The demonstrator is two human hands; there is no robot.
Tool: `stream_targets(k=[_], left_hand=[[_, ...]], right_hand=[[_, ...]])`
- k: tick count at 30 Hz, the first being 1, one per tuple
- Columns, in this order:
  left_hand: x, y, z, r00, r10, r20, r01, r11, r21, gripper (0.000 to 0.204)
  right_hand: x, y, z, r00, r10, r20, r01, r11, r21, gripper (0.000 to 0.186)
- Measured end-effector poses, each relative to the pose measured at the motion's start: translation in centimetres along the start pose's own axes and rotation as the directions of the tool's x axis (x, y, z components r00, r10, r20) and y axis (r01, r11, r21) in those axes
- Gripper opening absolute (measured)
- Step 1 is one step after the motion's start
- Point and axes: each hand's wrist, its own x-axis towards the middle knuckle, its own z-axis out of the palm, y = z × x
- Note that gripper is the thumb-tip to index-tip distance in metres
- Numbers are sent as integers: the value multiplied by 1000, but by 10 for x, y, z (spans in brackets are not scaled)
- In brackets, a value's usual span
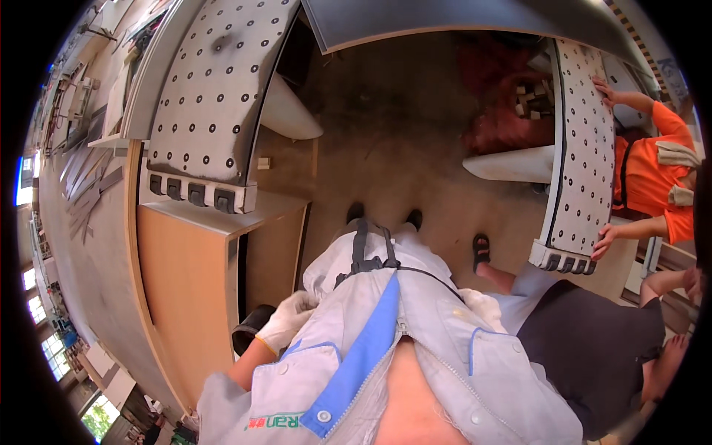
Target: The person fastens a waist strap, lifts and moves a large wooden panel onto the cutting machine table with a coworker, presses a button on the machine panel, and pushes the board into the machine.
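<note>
While apart from two dotted tables [211, 107] [582, 152], two gloved hands [289, 320] [483, 308] beside one jacket [437, 326], both grips unclear

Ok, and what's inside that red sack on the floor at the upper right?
The red sack shows small pale blocks, probably wood, in its opening. Whatever lies beneath them is covered, and the dotted table hides its right side.
</note>
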Motion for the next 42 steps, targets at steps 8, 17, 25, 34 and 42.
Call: stream_targets(k=[8,17,25,34,42], left_hand=[[-26,-77,2,979,27,203,-9,996,-88,38],[12,113,81,925,370,84,-356,768,532,33],[89,119,143,592,435,679,-777,84,624,22],[-24,98,61,920,-81,384,-258,611,748,41],[-67,66,30,937,174,303,-347,360,866,33]], right_hand=[[-14,-28,-134,882,-39,469,-226,839,495,39],[118,-54,-105,752,-659,30,605,707,366,60],[78,-28,-137,798,-546,254,580,811,-76,29],[17,-34,-142,845,-469,257,416,878,236,38],[18,-73,-136,747,-584,317,537,812,229,32]])
